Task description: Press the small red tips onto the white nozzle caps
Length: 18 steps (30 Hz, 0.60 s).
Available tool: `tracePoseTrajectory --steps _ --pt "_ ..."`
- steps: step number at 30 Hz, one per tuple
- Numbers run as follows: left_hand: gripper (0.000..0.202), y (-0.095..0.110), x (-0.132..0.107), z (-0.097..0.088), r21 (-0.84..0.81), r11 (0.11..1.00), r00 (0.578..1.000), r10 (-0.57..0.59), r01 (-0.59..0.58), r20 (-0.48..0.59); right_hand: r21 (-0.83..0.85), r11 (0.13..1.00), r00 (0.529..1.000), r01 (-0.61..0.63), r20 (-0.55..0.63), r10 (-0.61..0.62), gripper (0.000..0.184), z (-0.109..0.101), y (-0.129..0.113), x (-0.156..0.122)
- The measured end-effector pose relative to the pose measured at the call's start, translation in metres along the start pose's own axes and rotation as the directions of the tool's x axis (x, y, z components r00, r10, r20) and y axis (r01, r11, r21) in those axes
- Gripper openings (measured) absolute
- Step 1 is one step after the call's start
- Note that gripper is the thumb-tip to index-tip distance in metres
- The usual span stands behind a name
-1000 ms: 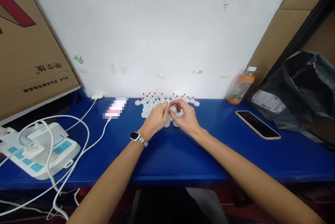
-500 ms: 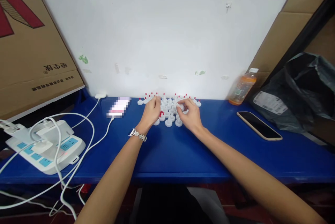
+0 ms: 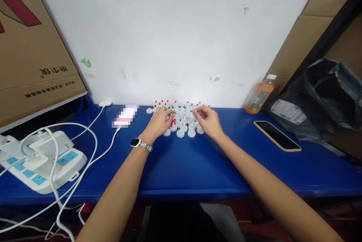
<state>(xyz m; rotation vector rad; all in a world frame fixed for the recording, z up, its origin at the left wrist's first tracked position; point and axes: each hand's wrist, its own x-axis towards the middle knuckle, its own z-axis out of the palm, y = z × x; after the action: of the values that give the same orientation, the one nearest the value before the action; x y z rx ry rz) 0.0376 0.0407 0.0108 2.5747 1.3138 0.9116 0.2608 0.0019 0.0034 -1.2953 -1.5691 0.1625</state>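
Observation:
Several white nozzle caps (image 3: 180, 133) stand in a cluster on the blue table, against the white wall. Small red tips top the caps in the back row, while those in front have bare white spouts. A few loose red tips (image 3: 172, 123) lie among the caps by my left thumb. My left hand (image 3: 160, 122) reaches over the cluster's left side, fingers bent and thumb apart from them. At the right side, my right hand (image 3: 209, 122) curls its thumb and index together beside the white caps; whatever lies between the fingertips is too small to make out.
A power strip (image 3: 42, 185) with tangled white cables covers the table's left end, near a blurred-out phone (image 3: 126, 115). To the right are an orange drink bottle (image 3: 259, 95), a dark phone (image 3: 277, 135) and a grey plastic bag (image 3: 308, 98). Cardboard (image 3: 36, 46) leans at left.
My left hand has loosened from a closed shape and spread over the caps. The white cap at my right fingertips no longer shows clearly there. The view has shifted slightly.

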Motion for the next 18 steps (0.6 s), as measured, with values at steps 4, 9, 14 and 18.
tracePoseTrajectory --steps 4,9,14,18 --pt "0.033 0.02 0.004 0.013 -0.048 0.995 0.996 0.086 -0.087 -0.013 -0.041 0.995 0.993 -0.091 -0.072 0.088 0.025 -0.016 0.02 0.012" --pt "0.027 0.046 0.016 0.028 -0.052 0.985 0.985 0.165 -0.163 0.042 -0.158 0.975 0.987 -0.159 -0.051 0.153 0.024 -0.022 0.048 0.018" --pt "0.028 0.06 0.029 0.03 -0.007 0.978 0.976 0.207 -0.207 0.066 -0.158 0.959 0.972 -0.233 -0.06 0.226 0.025 -0.012 0.063 0.026" --pt "0.027 0.057 0.03 0.036 -0.03 0.982 0.982 0.187 -0.186 0.033 -0.189 0.956 0.975 -0.224 -0.038 0.221 0.023 -0.002 0.065 0.03"
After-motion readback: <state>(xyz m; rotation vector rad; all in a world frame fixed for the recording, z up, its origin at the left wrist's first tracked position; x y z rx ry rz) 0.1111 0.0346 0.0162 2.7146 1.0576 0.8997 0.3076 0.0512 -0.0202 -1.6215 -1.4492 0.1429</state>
